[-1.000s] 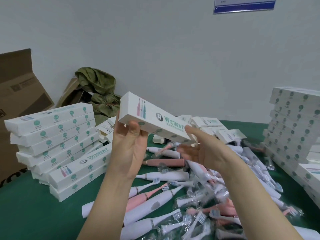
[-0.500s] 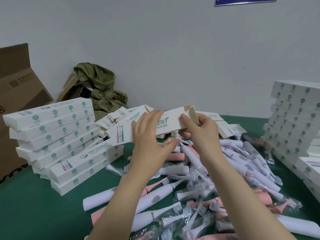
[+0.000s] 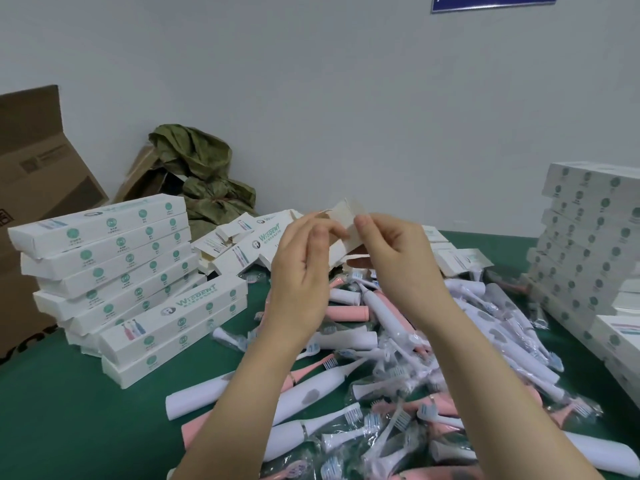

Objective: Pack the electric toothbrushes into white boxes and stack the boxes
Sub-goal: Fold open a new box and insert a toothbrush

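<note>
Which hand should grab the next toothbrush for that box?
Probably the right hand: it only pinches the box flap, toothbrushes lie just below it, and the left hand steadies the box.

Stacked box [image 3: 180, 315]: is showing the brand "WISDENT" in green capitals beside a round logo.
Loose box [image 3: 256, 242] in the rear pile: is carrying the same green "WISDENT".
Held box [image 3: 346, 214]: is facing away, with no print readable.
Blue sign [image 3: 491, 0]: is showing lettering too small to read.
Cardboard carton [image 3: 41, 174]: is bearing a blurred label.
</note>
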### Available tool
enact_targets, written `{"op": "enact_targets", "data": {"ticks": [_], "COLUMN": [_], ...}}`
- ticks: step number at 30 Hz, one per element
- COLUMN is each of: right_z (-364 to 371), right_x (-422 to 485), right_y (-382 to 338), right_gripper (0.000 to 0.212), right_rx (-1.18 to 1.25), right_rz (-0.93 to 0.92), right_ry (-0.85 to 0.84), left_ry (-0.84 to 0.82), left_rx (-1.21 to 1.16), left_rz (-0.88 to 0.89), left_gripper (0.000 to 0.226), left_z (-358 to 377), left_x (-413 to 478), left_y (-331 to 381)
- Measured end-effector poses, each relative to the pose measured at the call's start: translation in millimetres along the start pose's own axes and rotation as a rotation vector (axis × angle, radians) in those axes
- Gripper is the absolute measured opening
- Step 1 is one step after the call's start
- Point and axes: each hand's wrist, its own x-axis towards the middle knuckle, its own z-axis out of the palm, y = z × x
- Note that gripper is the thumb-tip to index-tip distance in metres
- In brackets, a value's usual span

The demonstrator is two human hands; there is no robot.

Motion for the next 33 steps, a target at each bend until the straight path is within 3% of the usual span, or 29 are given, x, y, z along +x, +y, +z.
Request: {"op": "enact_targets", "data": {"ticks": [5, 8, 10, 15, 19, 21, 23, 27, 31, 33], "right_z": [-1.7, -0.6, 0.2, -1.4, -1.7, -8.6, -17.1, -15.0, 6.1, 11.8], "right_x": [-0.5, -0.9, -1.0, 2.0, 6.2, 9.1, 9.3, 1.6, -2.7, -1.7], "right_y": [-4.1, -3.3, -1.2, -4.2, -10.0, -8.3, -0.3, 34.2, 65.6, 71.7], "right_gripper": [0.035, 0.034, 0.033, 0.031, 0.031, 0.032, 0.025, 0.017, 0.028, 0.029], "right_rx": [-0.016, 0.044, 0.092, 0.245, 0.426, 0.444, 0.281, -0.346, -0.762, -0.844], "right_rz": [-0.037, 0.014, 0.065, 0.1, 0.192, 0.252, 0.274, 0.249, 0.281, 0.282], "right_ry": [-0.034, -0.043, -0.045, -0.106, -0.213, -0.19, -0.152, -0.193, -0.462, -0.587], "left_ry": [-0.015, -0.156, -0.211, -0.071, 0.008, 0.08, 0.14, 0.182, 0.195, 0.205], "left_rx": [-0.217, -0.228, -0.115, 0.181, 0.323, 0.323, 0.301, 0.362, 0.387, 0.366], "left_rz": [-0.113, -0.159, -0.135, -0.015, 0.115, 0.095, 0.034, -0.005, -0.048, -0.064], "left_gripper": [0.017, 0.036, 0.055, 0.06, 0.054, 0.052, 0.051, 0.051, 0.052, 0.05], "left_z": [-6.2, -16.5, -19.8, -20.4, -27.8, -32.8, -38.1, -40.8, -40.9, -44.2], "left_x": [4.9, 4.6, 4.2, 4.6, 10.2, 15.4, 21.2, 20.8, 8.9, 3.3], "left_y": [-2.2, -3.1, -4.9, -3.2, 3.4, 7.3, 9.4, 3.6, -7.2, -9.0]}}
